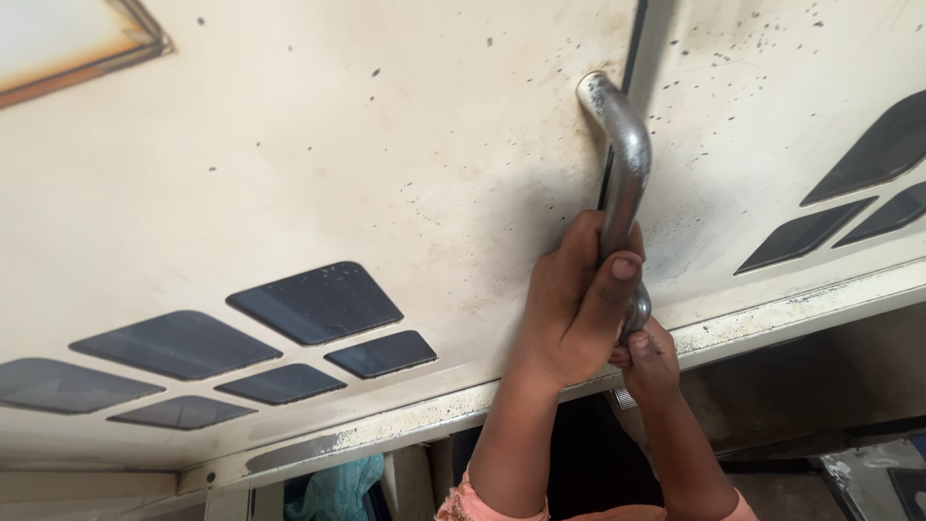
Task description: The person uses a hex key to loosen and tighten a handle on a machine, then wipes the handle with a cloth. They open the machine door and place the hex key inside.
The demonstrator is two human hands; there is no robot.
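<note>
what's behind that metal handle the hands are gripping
Behind the metal handle is a cream cabinet door, speckled with dark spots, and a dark seam. The left hand and right hand cover the handle's lower end, so its mounting there cannot be seen.

Clearance, cabinet front: metal handle [622, 164] standing off cream door [386, 164], leaving a narrow gap behind its upper bend. Lower end (both hands crowding it) blocked: left hand [574, 309] wrapping the bar, right hand [648, 357] closing beneath. Door face w/ dark panels [313, 301] lying open.
</note>
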